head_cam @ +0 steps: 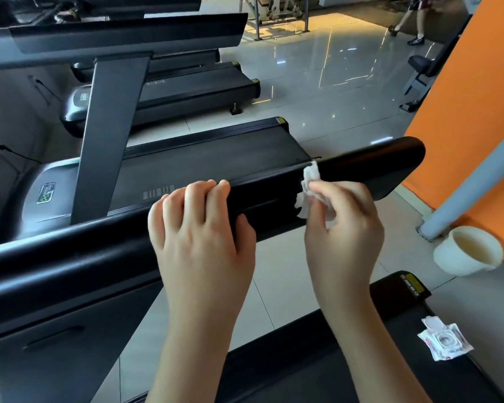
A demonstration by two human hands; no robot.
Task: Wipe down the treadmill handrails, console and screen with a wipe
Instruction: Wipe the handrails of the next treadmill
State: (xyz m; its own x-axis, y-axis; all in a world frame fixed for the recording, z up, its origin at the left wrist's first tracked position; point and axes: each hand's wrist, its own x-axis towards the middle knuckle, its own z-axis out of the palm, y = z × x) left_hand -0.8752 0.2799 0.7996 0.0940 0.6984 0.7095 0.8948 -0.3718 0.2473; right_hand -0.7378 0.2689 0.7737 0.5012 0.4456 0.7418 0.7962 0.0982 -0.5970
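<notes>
We pinch the crumpled white wipe [307,190] in the fingertips of our right hand [344,225] against the glossy black handrail [361,167], while our left hand [201,237] curls closed over the rail just beside it. The wipe looks light, limp and easily bunched, so a fingertip hold should suffice. A wipe packet [444,341] lies on the treadmill deck [361,359] below, above a glossy tiled floor [317,91].
</notes>
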